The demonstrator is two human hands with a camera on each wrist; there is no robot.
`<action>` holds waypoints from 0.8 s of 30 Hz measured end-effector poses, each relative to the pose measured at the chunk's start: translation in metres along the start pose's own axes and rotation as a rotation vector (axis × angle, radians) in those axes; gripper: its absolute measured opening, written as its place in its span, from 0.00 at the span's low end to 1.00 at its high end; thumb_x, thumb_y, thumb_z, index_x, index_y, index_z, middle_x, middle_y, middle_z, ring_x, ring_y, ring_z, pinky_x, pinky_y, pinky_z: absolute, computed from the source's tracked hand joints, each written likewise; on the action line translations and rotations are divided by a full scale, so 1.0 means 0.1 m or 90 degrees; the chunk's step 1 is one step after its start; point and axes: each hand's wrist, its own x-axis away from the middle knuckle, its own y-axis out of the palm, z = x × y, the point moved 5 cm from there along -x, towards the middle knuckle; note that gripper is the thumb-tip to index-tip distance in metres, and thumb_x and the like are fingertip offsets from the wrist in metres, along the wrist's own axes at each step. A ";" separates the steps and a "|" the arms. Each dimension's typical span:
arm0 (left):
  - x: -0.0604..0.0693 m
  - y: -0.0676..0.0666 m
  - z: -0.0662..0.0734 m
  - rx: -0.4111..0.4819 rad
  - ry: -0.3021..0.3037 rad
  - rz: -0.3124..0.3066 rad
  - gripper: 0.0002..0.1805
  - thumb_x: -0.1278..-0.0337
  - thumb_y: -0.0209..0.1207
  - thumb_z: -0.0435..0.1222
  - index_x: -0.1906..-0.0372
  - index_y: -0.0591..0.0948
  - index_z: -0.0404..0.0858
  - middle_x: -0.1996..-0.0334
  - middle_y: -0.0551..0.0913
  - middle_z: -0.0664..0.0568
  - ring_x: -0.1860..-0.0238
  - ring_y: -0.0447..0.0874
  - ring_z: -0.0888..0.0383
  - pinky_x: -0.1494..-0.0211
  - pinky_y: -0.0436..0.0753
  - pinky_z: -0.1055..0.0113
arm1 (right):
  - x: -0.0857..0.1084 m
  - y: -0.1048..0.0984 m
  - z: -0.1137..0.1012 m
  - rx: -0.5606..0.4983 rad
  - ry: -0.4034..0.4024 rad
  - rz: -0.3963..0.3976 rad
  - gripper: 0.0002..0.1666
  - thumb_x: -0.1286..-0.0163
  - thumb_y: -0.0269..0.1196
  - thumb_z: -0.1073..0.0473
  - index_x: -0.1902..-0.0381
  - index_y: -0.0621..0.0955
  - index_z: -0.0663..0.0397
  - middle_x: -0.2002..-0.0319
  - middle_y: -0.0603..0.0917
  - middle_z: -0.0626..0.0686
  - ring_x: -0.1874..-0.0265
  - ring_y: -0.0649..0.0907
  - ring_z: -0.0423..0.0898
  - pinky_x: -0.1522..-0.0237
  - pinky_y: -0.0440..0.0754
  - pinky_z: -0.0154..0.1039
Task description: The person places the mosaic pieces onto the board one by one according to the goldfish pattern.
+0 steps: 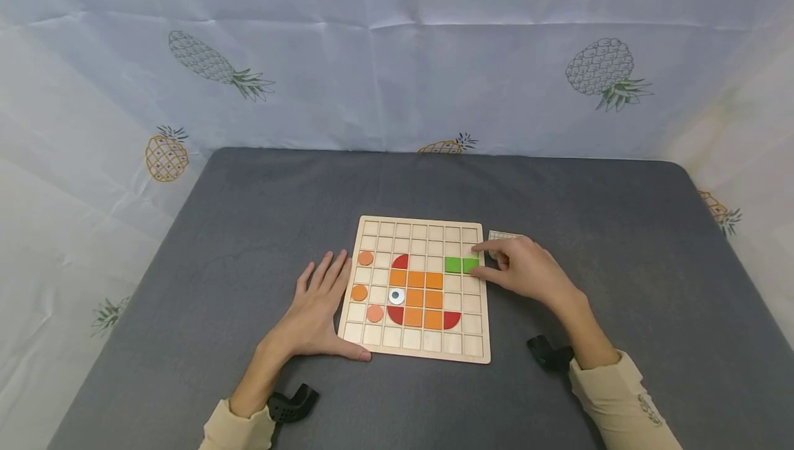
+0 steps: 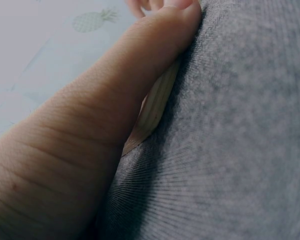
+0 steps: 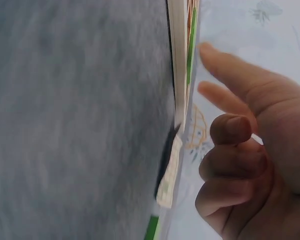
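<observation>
A wooden grid board (image 1: 453, 346) lies on the table, bearing orange squares (image 1: 416, 279), red quarter-round pieces (image 1: 452, 320), a white eye disc (image 1: 396, 295) and three orange or pinkish discs (image 1: 359, 292). My left hand (image 1: 313, 315) rests along its left side, fingers spread and thumb at the front edge. Two green squares (image 1: 453, 265) sit side by side near the board's right edge. My right hand (image 1: 527, 267) hovers there, with index finger and thumb parted about the outer green square. In the right wrist view nothing shows between those fingertips (image 3: 206, 50); the other fingers curl inward.
A small card with a grid (image 1: 504, 235) lies just beyond the board's right edge, partly behind my right hand. In the right wrist view, a green piece (image 3: 151, 228) is on the grey tablecloth (image 3: 80, 120). A pineapple-print sheet (image 1: 397, 85) hangs behind the table.
</observation>
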 end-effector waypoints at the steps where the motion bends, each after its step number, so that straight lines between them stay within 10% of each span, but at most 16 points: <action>1: 0.00 0.00 0.00 0.001 -0.001 -0.001 0.84 0.79 0.74 0.73 0.17 0.45 0.37 0.16 0.44 0.40 0.16 0.37 0.38 0.20 0.39 0.36 | 0.01 -0.02 0.02 -0.006 0.001 0.005 0.23 0.37 0.74 0.49 0.45 0.88 0.49 0.85 0.65 0.42 0.84 0.63 0.36 0.79 0.57 0.31; 24: 0.00 -0.01 0.01 0.015 -0.004 -0.007 0.84 0.79 0.74 0.73 0.17 0.45 0.37 0.16 0.43 0.40 0.16 0.37 0.38 0.20 0.38 0.36 | 0.30 -0.38 0.50 -0.007 0.070 0.090 0.25 0.33 0.72 0.51 0.43 0.85 0.57 0.88 0.64 0.42 0.88 0.60 0.35 0.82 0.58 0.32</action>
